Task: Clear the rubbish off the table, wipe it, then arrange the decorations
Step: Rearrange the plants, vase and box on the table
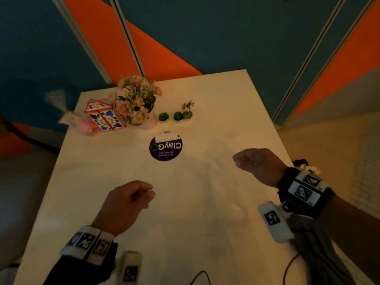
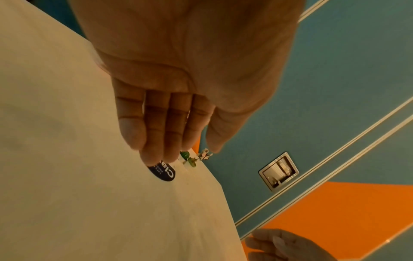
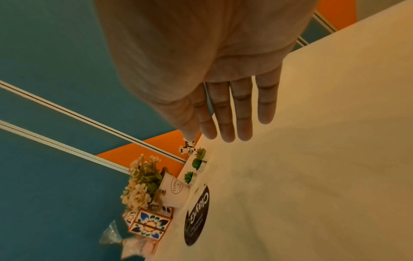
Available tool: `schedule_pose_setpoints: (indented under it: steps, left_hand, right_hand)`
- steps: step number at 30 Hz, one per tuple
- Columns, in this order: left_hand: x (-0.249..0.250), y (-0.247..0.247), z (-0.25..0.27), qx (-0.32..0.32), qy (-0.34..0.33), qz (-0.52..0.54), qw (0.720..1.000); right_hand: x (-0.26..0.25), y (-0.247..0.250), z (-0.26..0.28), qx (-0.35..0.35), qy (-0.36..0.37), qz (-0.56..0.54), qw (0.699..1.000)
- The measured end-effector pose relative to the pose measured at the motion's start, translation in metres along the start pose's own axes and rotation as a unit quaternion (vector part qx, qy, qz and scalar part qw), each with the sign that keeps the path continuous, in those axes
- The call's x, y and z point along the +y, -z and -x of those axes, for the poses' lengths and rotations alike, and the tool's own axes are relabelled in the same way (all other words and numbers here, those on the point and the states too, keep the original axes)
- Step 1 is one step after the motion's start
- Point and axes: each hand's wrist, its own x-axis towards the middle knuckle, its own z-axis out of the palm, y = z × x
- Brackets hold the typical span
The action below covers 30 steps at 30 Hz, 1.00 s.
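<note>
Room: blue and orange wall panels behind pale cream square table [image 1: 205, 202]. Round dark purple sticker [image 1: 165, 146] on table middle.

No rubbish seen on table, no cloth in view. Looks like clearing and wiping done; arranging looks nearly done or finished.

Decorations lined up along far left edge: wrapped pink bundle [image 1: 82, 122], flower-painted orange-rimmed box [image 1: 104, 118], white pot of pink and cream flowers [image 1: 137, 103], 3 tiny green plants in white pots [image 1: 177, 116].

Left hand [image 1: 125, 204] and right hand [image 1: 259, 163] both above table, fingers loose, holding nothing.
</note>
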Motion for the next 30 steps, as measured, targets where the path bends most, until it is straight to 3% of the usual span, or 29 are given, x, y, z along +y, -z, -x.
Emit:
schedule_pose_setpoints:
  steps: [6, 11, 19, 26, 30]
  left_hand:
    - [0.03, 0.006, -0.096, 0.003, -0.024, -0.046, 0.999]
    - [0.047, 0.0, -0.142, -0.003, -0.027, -0.053, 0.998]
    - [0.064, -0.011, -0.171, 0.017, -0.004, -0.08, 0.997]
    - [0.06, -0.015, -0.18, 0.035, 0.024, -0.082, 0.996]
    - [0.056, -0.023, -0.198, 0.046, -0.009, -0.134, 0.99]
  right_hand:
    - [-0.032, -0.002, -0.081, 0.04, -0.03, 0.046, 0.998]
    - [-0.051, 0.0, -0.139, 0.055, -0.064, 0.052, 0.995]
    - [-0.063, -0.006, -0.199, 0.028, -0.1, 0.055, 0.993]
    - [-0.078, -0.018, -0.235, 0.036, -0.083, 0.056, 0.994]
    - [-0.082, -0.027, -0.249, 0.014, -0.073, 0.098, 0.992]
